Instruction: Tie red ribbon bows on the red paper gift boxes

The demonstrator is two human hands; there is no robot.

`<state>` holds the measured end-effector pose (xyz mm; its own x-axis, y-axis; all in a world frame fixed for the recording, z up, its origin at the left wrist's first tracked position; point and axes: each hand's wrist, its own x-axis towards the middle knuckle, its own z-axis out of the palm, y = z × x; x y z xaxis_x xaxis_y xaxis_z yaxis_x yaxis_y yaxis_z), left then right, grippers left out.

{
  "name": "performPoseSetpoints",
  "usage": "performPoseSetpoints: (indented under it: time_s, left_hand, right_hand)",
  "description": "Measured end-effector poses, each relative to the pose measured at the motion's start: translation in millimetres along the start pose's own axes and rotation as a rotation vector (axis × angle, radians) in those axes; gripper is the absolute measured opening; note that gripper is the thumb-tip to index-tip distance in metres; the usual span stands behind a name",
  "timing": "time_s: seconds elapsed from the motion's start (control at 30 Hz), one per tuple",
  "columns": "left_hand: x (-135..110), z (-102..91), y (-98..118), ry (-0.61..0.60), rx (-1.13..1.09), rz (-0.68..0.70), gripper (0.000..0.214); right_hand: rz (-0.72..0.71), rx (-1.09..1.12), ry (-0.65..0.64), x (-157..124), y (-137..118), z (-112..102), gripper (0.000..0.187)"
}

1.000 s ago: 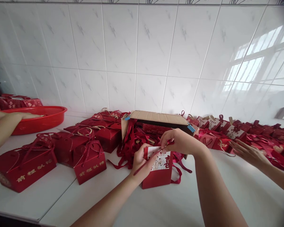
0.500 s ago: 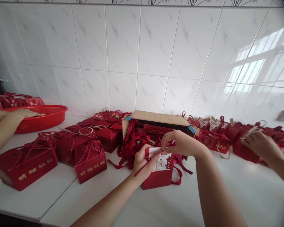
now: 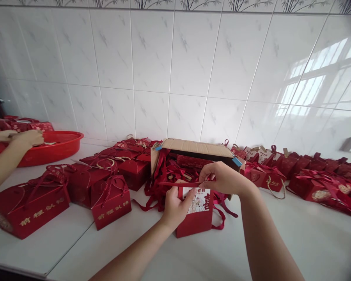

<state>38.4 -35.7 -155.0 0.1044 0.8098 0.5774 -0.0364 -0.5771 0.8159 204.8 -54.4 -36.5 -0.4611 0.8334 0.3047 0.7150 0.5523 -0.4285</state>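
Note:
A small red gift box [image 3: 194, 225] with a white printed picture panel stands upright on the white table in front of me. My left hand [image 3: 177, 207] is closed on its upper left edge, thumb across the picture. At the top of the box, my right hand [image 3: 224, 177] pinches a thin red ribbon strap [image 3: 172, 184], which runs out leftward above the left hand. Whether the left fingers also touch the strap is hard to see. Another red ribbon loop [image 3: 220, 220] hangs at the box's right side. Directly behind is an open cardboard carton [image 3: 193, 145] full of red ribbons.
Finished-looking red gift boxes [image 3: 111, 210] cluster at left, and more red boxes [image 3: 317, 187] line the right. Another person's hands [image 3: 27, 138] are over a red plastic basin [image 3: 67, 144] at far left. A tiled wall [image 3: 152, 58] closes the back.
The strap end that lay down across my left wrist now stretches leftward above that hand. The other person's hand at right has left view; at the basin, two hands now come together.

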Motion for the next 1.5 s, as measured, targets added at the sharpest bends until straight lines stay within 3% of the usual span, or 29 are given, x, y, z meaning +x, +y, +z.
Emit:
performPoseSetpoints:
  time_s: [0.2, 0.37, 0.57, 0.73, 0.93, 1.2, 1.37, 1.5]
  left_hand:
    - [0.7, 0.0, -0.2, 0.063, -0.08, -0.061, 0.02]
    - [3.0, -2.5, 0.4, 0.083, -0.098, -0.025, 0.019]
    - [0.5, -6.1, 3.1, 0.016, 0.009, 0.054, 0.016]
    - [-3.4, -7.7, 4.9, -0.09, 0.008, 0.066, 0.013]
    - [-7.2, -5.1, 4.5, -0.084, 0.002, 0.055, 0.016]
    - [-10.4, -4.4, 16.1, -0.124, 0.06, 0.145, 0.013]
    - [-10.7, -4.1, 11.3, -0.159, 0.036, 0.212, 0.014]
    - [-11.8, -5.4, 9.5, -0.17, 0.007, 0.213, 0.015]
  right_hand:
    - [0.026, -0.014, 0.042, 4.1, -3.7, 5.2, 0.005]
    - [-0.061, 0.004, 0.063, 6.5, -6.0, 6.9, 0.01]
    - [-0.137, 0.058, 0.089, -5.3, -1.5, 13.7, 0.009]
    - [-0.19, 0.138, 0.331, -28.7, 11.0, 41.4, 0.006]
    - [-0.262, 0.178, 0.655, -42.8, 21.6, 82.9, 0.008]
    - [-0.214, 0.189, 0.812, -49.0, 10.9, 100.3, 0.01]
    - [-0.154, 0.182, 0.896, -49.3, 6.8, 108.1, 0.006]
    - [-0.06, 0.348, 0.991, -47.3, 9.9, 111.8, 0.028]
